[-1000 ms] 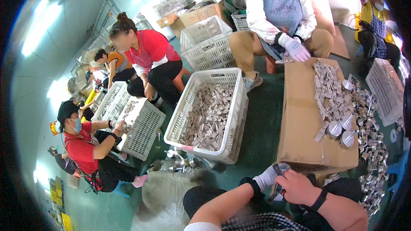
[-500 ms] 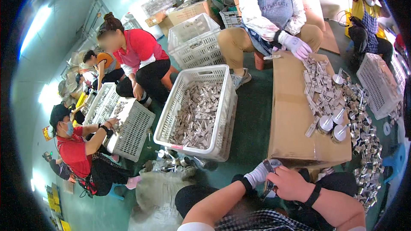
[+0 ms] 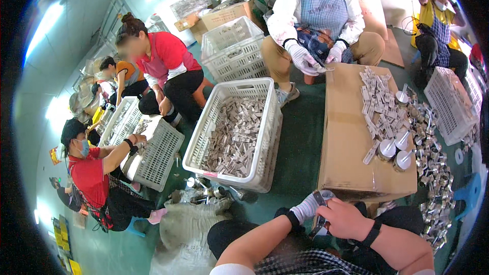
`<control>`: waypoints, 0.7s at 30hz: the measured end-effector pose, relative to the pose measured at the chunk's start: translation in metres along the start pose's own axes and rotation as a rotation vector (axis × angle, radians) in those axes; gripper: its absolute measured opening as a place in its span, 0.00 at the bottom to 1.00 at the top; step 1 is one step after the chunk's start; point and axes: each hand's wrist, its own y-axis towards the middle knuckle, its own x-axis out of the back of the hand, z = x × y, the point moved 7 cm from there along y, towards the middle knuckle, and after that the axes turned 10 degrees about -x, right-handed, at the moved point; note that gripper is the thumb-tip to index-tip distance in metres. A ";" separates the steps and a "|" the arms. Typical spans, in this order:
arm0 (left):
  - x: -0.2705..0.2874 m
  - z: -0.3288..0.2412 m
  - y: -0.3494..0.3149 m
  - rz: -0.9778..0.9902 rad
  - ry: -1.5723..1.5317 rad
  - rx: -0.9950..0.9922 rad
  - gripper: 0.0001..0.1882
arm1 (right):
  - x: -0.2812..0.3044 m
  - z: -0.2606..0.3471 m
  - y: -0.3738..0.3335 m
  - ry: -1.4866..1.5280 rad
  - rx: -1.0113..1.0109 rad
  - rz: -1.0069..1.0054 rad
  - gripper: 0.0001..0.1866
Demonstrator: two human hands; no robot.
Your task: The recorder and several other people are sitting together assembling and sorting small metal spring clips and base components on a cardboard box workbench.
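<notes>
My left hand [image 3: 306, 209], in a striped glove, is closed on a narrow metal piece [image 3: 319, 198] with a shiny strip-like end. Bare and curled, my right hand [image 3: 347, 219] grips the same piece from the other side, its thumb and fingers pressed close to the glove. Part of the piece shows below the hands, over my lap; its full shape is hidden. Just beyond stands a cardboard box [image 3: 349, 137]. On its right side lie a heap of flat metal clips [image 3: 379, 99] and several round metal caps with stems [image 3: 401, 141].
A white crate [image 3: 191, 160] full of metal clips stands left of the box. Metal cup-shaped parts [image 3: 435, 198] heap along the box's right side, near a blue stool [image 3: 467, 196]. Across the box sits a co-worker [image 3: 321, 15]; other people work at the left.
The co-worker across the box has drawn a gloved hand back from the clip heap; both of that person's hands now meet around a small piece. My hands have hardly moved.
</notes>
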 end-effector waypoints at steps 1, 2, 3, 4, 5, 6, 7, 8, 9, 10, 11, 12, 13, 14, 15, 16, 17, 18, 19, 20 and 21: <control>0.000 0.001 0.001 0.010 -0.012 0.002 0.09 | 0.000 0.000 0.000 -0.002 -0.002 0.005 0.15; 0.000 0.002 0.001 0.020 -0.001 -0.007 0.09 | 0.000 0.000 0.000 -0.004 -0.003 0.009 0.15; 0.000 0.002 0.002 0.029 0.011 -0.016 0.10 | 0.001 0.000 0.000 -0.006 -0.004 0.010 0.15; 0.000 0.003 0.001 0.039 0.046 -0.036 0.10 | 0.000 0.000 0.000 -0.007 -0.003 0.009 0.15; 0.001 0.004 0.001 0.045 0.055 -0.043 0.10 | 0.000 0.000 0.000 -0.007 -0.002 0.009 0.15; 0.001 0.005 0.000 0.051 0.065 -0.052 0.10 | 0.000 0.001 0.000 -0.008 -0.001 0.007 0.15; 0.001 0.005 0.001 0.056 0.048 -0.047 0.10 | 0.000 0.001 0.000 -0.008 -0.003 0.009 0.15; 0.001 0.005 0.000 0.050 0.033 -0.038 0.10 | 0.000 0.001 0.000 -0.008 -0.006 0.011 0.15; 0.001 0.005 -0.001 0.044 0.019 -0.029 0.10 | 0.001 0.003 0.000 -0.007 -0.011 0.016 0.15; 0.000 0.000 -0.001 0.031 0.006 -0.016 0.10 | 0.000 0.002 0.000 -0.008 -0.015 0.018 0.15; -0.001 0.000 -0.002 0.028 0.000 -0.004 0.10 | 0.000 0.002 0.000 -0.008 -0.018 0.020 0.15; -0.001 0.000 -0.002 0.025 -0.006 0.009 0.11 | -0.001 0.002 0.000 -0.008 -0.017 0.018 0.15; 0.000 0.001 -0.003 0.027 -0.001 0.019 0.11 | -0.002 0.003 0.000 -0.009 -0.011 0.017 0.15; 0.001 0.002 -0.005 0.027 0.014 0.014 0.11 | -0.002 0.005 0.000 -0.009 -0.005 0.015 0.15; 0.002 0.002 -0.007 0.027 0.029 0.010 0.11 | -0.003 0.007 0.001 -0.010 0.001 0.012 0.15; 0.000 -0.004 -0.005 0.034 0.048 -0.013 0.12 | -0.002 0.005 0.000 -0.013 0.000 0.008 0.15; -0.001 -0.009 -0.003 0.033 0.068 -0.008 0.12 | -0.001 0.004 -0.001 -0.016 0.000 0.003 0.15; -0.001 -0.015 -0.001 0.031 0.090 -0.001 0.13 | 0.000 0.003 -0.001 -0.015 0.001 -0.002 0.15; -0.004 -0.028 0.004 0.032 0.105 0.029 0.13 | 0.001 -0.001 -0.004 -0.010 -0.008 -0.014 0.15; -0.006 -0.034 0.004 0.030 0.114 0.059 0.14 | 0.000 -0.001 -0.004 -0.004 -0.007 -0.018 0.16; -0.002 -0.027 0.001 0.010 -0.059 0.102 0.15 | -0.003 -0.002 -0.002 0.011 -0.005 -0.030 0.17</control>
